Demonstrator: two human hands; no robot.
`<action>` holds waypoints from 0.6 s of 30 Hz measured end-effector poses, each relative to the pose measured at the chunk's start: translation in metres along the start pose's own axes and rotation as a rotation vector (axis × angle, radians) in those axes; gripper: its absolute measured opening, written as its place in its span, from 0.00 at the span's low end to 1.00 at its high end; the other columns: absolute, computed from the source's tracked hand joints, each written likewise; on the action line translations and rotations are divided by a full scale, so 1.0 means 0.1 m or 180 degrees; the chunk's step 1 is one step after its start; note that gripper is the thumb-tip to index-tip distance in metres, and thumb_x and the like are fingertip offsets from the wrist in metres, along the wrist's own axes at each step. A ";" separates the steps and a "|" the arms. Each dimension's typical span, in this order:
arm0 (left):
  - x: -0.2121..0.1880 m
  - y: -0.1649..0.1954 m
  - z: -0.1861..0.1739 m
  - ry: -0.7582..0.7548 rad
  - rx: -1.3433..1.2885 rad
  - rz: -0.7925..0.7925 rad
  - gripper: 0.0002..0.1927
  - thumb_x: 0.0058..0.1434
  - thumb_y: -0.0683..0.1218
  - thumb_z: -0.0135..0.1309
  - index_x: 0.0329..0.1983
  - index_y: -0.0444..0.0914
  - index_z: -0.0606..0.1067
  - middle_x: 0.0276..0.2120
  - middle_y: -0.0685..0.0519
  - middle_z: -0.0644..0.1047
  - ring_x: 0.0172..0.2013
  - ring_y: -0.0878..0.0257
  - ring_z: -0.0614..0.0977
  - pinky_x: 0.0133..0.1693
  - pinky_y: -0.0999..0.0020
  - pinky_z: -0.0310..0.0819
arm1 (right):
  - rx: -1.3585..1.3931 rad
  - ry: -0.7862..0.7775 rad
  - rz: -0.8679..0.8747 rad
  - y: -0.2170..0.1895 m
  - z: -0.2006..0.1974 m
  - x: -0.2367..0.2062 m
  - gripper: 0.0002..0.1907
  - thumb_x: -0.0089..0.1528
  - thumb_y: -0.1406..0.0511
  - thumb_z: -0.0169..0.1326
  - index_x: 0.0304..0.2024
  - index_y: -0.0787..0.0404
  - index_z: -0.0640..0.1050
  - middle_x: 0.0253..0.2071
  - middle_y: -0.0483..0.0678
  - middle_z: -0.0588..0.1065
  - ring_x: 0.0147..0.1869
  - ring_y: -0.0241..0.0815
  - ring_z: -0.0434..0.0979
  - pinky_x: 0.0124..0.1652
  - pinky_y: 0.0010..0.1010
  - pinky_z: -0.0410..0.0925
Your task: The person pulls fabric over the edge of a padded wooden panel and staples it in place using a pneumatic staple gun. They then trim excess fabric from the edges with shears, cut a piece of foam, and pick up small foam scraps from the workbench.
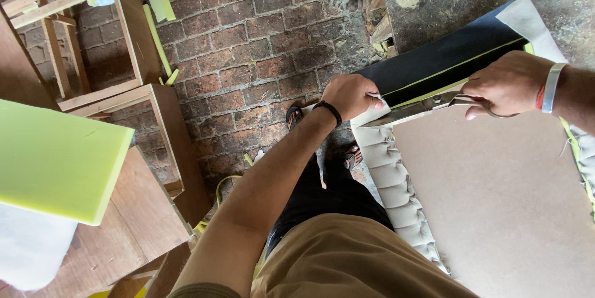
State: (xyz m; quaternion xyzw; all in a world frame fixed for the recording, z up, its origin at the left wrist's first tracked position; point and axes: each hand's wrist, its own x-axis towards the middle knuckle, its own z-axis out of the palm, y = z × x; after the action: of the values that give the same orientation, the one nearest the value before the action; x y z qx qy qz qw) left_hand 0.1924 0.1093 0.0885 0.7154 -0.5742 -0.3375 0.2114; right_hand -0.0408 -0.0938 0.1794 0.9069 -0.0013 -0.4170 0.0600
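Observation:
My right hand (509,83) grips the handles of a large pair of metal scissors (409,109), whose blades point left along the edge of a flat brown board (496,199). My left hand (351,95) pinches the pale fabric (378,107) at the board's corner, right at the blade tips. Pleated grey-white fabric (396,192) is folded over the board's left edge. A black sheet with a yellow-green foam strip (434,65) lies just beyond the scissors.
A thick yellow-green foam slab (59,162) rests on a wooden piece at the left. Wooden frames (68,31) stand on the brick floor (248,44), with foam offcuts (155,19) scattered about. My sandalled feet (294,115) show below.

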 end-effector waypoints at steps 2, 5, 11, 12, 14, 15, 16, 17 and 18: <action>-0.02 -0.01 -0.01 0.0017 0.0024 -0.0027 0.17 0.48 0.59 0.68 0.37 0.48 0.86 0.32 0.53 0.85 0.36 0.55 0.85 0.41 0.56 0.78 | 0.0025 0.0028 -0.0019 0.01 0.02 -0.02 0.24 0.58 0.38 0.51 0.36 0.47 0.76 0.30 0.37 0.76 0.37 0.38 0.81 0.40 0.32 0.75; -0.04 -0.02 -0.02 0.0043 0.0007 -0.0088 0.16 0.48 0.59 0.67 0.37 0.49 0.86 0.31 0.54 0.85 0.36 0.57 0.86 0.41 0.57 0.78 | 0.0033 -0.0039 0.0074 -0.02 0.05 -0.01 0.25 0.58 0.37 0.51 0.35 0.48 0.76 0.29 0.37 0.76 0.35 0.37 0.81 0.39 0.30 0.75; -0.03 -0.05 -0.02 0.0035 0.0007 -0.0078 0.17 0.50 0.60 0.67 0.38 0.49 0.85 0.32 0.55 0.85 0.36 0.57 0.86 0.41 0.57 0.79 | 0.0149 -0.0208 0.0150 -0.06 0.09 -0.05 0.23 0.58 0.39 0.52 0.36 0.46 0.77 0.27 0.37 0.77 0.34 0.36 0.81 0.40 0.30 0.75; -0.03 -0.06 -0.02 0.0026 -0.0034 -0.0056 0.17 0.50 0.60 0.67 0.39 0.48 0.85 0.32 0.55 0.85 0.36 0.57 0.86 0.41 0.57 0.79 | 0.0193 -0.0221 0.0160 -0.06 0.08 -0.05 0.23 0.58 0.39 0.52 0.37 0.46 0.77 0.27 0.36 0.77 0.34 0.36 0.81 0.40 0.30 0.75; -0.04 -0.08 -0.01 0.0147 0.0059 0.0069 0.15 0.50 0.59 0.67 0.37 0.48 0.86 0.31 0.54 0.85 0.36 0.56 0.85 0.40 0.56 0.79 | 0.0161 -0.0181 0.0169 -0.05 0.07 -0.04 0.24 0.58 0.38 0.52 0.37 0.46 0.77 0.28 0.36 0.77 0.34 0.36 0.81 0.39 0.30 0.75; -0.05 -0.09 -0.01 0.0209 0.0121 0.0111 0.15 0.50 0.59 0.67 0.36 0.48 0.86 0.31 0.54 0.85 0.36 0.55 0.85 0.40 0.56 0.79 | 0.0094 -0.0130 0.0155 -0.06 0.07 -0.03 0.25 0.58 0.37 0.51 0.36 0.47 0.77 0.28 0.37 0.77 0.35 0.36 0.81 0.39 0.30 0.75; -0.05 -0.09 -0.01 0.0182 0.0101 0.0045 0.15 0.49 0.59 0.67 0.36 0.48 0.86 0.31 0.54 0.85 0.36 0.55 0.85 0.40 0.56 0.79 | 0.0037 -0.0087 0.0145 -0.07 0.06 -0.02 0.26 0.58 0.37 0.51 0.36 0.47 0.77 0.29 0.37 0.77 0.35 0.35 0.81 0.39 0.30 0.75; -0.06 -0.09 0.00 0.0149 0.0066 -0.0013 0.16 0.49 0.59 0.67 0.37 0.48 0.86 0.31 0.54 0.85 0.35 0.55 0.85 0.40 0.56 0.79 | 0.0085 -0.0019 0.0136 -0.08 0.06 -0.01 0.25 0.58 0.37 0.52 0.36 0.47 0.77 0.29 0.37 0.77 0.36 0.37 0.81 0.40 0.31 0.75; -0.06 -0.09 0.01 0.0117 0.0022 -0.0066 0.16 0.49 0.59 0.67 0.37 0.48 0.86 0.32 0.53 0.85 0.35 0.55 0.86 0.40 0.56 0.79 | 0.0129 0.0041 0.0131 -0.10 0.06 -0.02 0.24 0.57 0.38 0.52 0.36 0.46 0.78 0.28 0.37 0.78 0.36 0.38 0.81 0.40 0.32 0.75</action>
State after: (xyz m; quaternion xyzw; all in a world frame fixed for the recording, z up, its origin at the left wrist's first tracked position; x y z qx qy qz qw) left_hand 0.1970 0.1169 0.0832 0.7281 -0.5639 -0.3244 0.2159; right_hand -0.0465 -0.0846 0.1759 0.9104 -0.0280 -0.4097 0.0502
